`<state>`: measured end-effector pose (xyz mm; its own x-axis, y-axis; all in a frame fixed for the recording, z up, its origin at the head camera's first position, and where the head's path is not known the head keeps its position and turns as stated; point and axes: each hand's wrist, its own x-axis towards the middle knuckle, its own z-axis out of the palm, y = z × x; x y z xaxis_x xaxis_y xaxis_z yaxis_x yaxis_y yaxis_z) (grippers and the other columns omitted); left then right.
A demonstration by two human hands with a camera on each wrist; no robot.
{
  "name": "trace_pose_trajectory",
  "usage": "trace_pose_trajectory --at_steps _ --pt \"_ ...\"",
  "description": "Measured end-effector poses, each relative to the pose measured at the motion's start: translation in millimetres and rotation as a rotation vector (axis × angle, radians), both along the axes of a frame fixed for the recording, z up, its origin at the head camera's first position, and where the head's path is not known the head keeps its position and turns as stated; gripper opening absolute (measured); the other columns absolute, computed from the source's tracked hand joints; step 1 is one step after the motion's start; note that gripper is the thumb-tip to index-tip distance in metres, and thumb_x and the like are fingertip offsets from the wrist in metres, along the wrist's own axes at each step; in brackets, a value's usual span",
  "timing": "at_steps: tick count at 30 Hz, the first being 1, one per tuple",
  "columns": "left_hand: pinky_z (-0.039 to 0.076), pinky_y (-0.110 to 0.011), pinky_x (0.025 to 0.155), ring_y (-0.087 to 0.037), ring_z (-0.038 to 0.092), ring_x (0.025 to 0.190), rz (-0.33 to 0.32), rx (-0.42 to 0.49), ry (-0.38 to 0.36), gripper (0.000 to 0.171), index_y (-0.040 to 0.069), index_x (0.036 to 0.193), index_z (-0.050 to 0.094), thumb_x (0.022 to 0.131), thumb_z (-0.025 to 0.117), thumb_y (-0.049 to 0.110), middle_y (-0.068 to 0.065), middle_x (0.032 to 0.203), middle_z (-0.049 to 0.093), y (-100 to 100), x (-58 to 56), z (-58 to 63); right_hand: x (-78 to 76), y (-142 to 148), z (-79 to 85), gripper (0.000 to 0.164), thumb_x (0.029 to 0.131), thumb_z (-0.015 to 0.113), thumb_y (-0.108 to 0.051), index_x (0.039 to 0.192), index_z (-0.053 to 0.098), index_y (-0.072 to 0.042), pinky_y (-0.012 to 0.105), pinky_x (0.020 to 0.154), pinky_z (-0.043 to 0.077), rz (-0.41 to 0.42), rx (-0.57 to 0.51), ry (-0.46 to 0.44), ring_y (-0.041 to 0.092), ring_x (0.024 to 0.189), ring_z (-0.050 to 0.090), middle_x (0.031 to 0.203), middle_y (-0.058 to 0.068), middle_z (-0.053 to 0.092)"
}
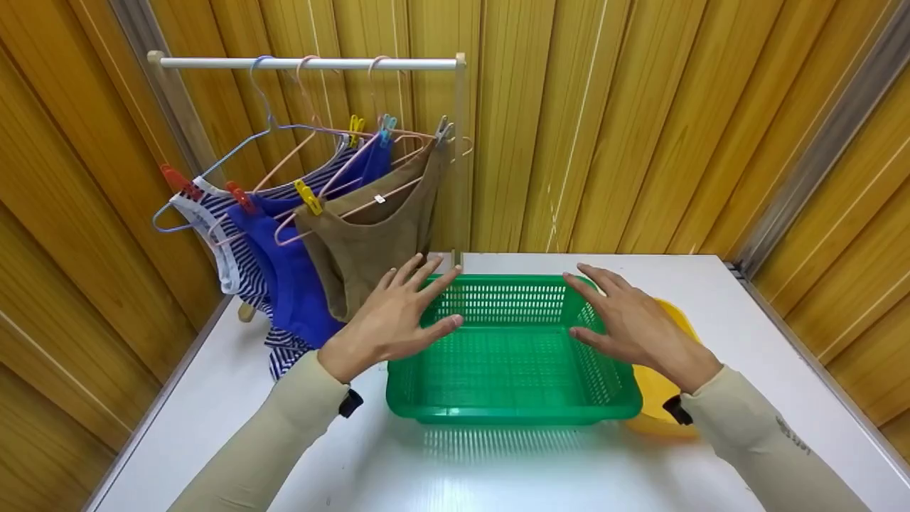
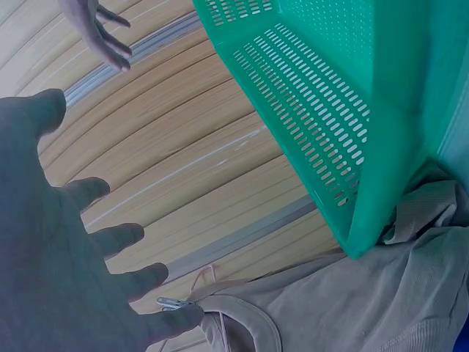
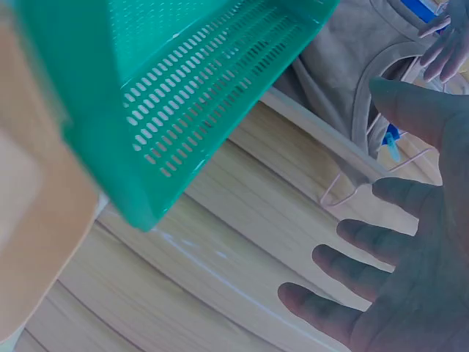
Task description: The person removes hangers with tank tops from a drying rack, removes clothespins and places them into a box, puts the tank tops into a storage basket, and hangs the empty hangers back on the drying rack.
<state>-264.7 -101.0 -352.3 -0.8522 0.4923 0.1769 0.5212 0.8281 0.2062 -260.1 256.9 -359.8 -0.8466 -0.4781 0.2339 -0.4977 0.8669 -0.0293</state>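
Note:
A green plastic basket (image 1: 512,411) with slotted walls sits on the white table, and no items show inside it. My left hand (image 1: 398,313) hovers over its left side, fingers spread and holding nothing. Over the right side hangs my right hand (image 1: 636,320), also spread and holding nothing. Left of the basket, clothes hang from a rack (image 1: 313,64): a brown tank top (image 1: 370,249), a blue top (image 1: 284,284) and a striped top (image 1: 249,270). Each hangs on a wire hanger (image 1: 234,153) with clothespins (image 1: 308,198) at its shoulders. The brown top is closest to my left hand.
A yellow basin (image 1: 661,409) stands right of the green basket, partly behind it and my right arm. The white table (image 1: 768,341) extends to the right and front. Wood-patterned panels (image 1: 640,128) enclose the table at the back and sides.

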Motion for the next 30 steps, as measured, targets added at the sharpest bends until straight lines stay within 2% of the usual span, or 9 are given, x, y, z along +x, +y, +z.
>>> trace_pose_trajectory --at_steps 8,15,23,26,30 --pt "0.011 -0.06 0.12 -0.032 0.009 0.154 0.028 0.028 0.007 0.074 0.038 0.156 0.019 0.092 0.04 0.071 0.002 0.167 0.011 -11.6 1.1 1.1 3.7 14.0 -17.0 0.075 0.089 0.07 -0.04 0.15 0.039 -0.01 0.058 0.095 0.049 -0.046 0.01 0.002 0.045 0.131 0.047 0.151 0.021 0.04" --pt "0.011 -0.06 0.12 -0.032 0.008 0.154 0.047 0.063 0.023 0.074 0.037 0.156 0.021 0.093 0.04 0.07 0.002 0.166 0.012 -23.9 1.8 4.0 5.2 23.3 -28.2 0.067 0.09 0.07 -0.038 0.145 0.046 -0.006 0.06 0.096 0.047 -0.094 -0.002 -0.045 0.044 0.126 0.05 0.145 0.024 0.046" --pt "0.012 -0.059 0.12 -0.029 0.006 0.154 0.082 0.089 0.046 0.075 0.041 0.156 0.016 0.091 0.035 0.074 0.006 0.166 0.009 -37.4 5.5 6.3 5.6 29.9 -37.4 0.062 0.09 0.071 -0.035 0.14 0.051 -0.004 0.063 0.096 0.046 -0.118 -0.017 -0.064 0.045 0.123 0.052 0.142 0.027 0.048" --pt "0.013 -0.06 0.12 -0.03 0.007 0.154 0.094 0.105 0.057 0.074 0.041 0.155 0.016 0.092 0.036 0.074 0.006 0.166 0.01 -42.6 6.4 7.5 5.8 31.7 -40.9 0.061 0.089 0.072 -0.033 0.138 0.053 -0.003 0.061 0.092 0.049 -0.129 -0.016 -0.068 0.044 0.115 0.057 0.137 0.027 0.052" --pt "0.014 -0.06 0.119 -0.03 0.008 0.154 0.114 0.116 0.071 0.072 0.04 0.156 0.018 0.093 0.037 0.072 0.005 0.166 0.011 -49.2 5.8 9.5 4.9 33.8 -45.9 0.057 0.088 0.075 -0.029 0.132 0.057 0.001 0.053 0.082 0.056 -0.136 -0.023 -0.085 0.033 0.093 0.063 0.122 0.024 0.059"
